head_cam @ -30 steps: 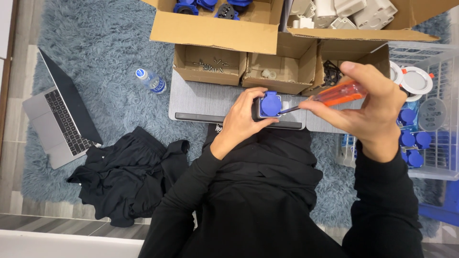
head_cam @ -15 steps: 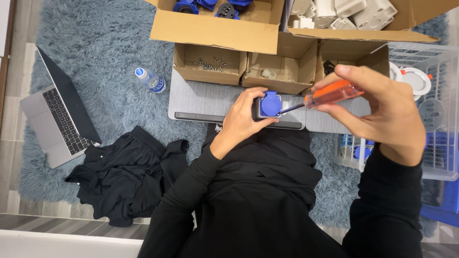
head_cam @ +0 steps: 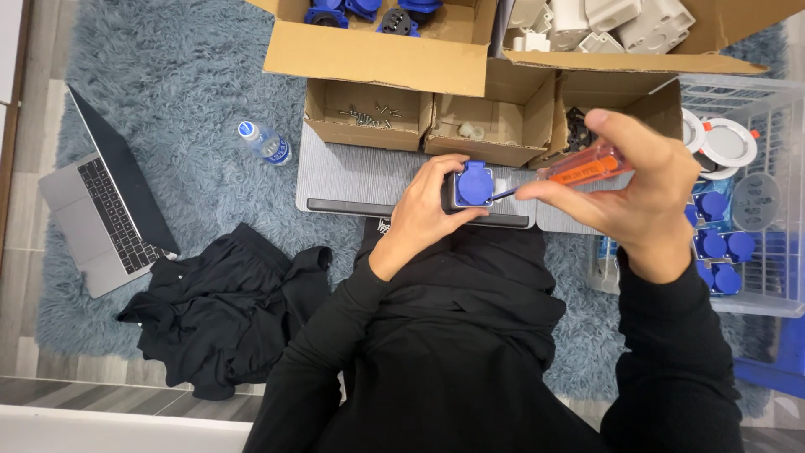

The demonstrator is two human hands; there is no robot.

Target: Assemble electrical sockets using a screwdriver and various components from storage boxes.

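The left hand (head_cam: 428, 214) wraps around a blue socket (head_cam: 472, 186), pressing it against the grey bench (head_cam: 360, 180) at the centre of the view. The right hand (head_cam: 641, 193), at 3 o'clock of the socket, pinches an orange screwdriver (head_cam: 579, 169) whose tip meets the socket's right side. Judging from this, the socket is mid-assembly, a screw being worked. At 12 o'clock small boxes hold screws (head_cam: 369, 113) and other bits; at 3 o'clock a white basket (head_cam: 784, 285) holds several blue sockets that look finished. Bigger boxes at the top hold more blue and white parts, so plenty seems left
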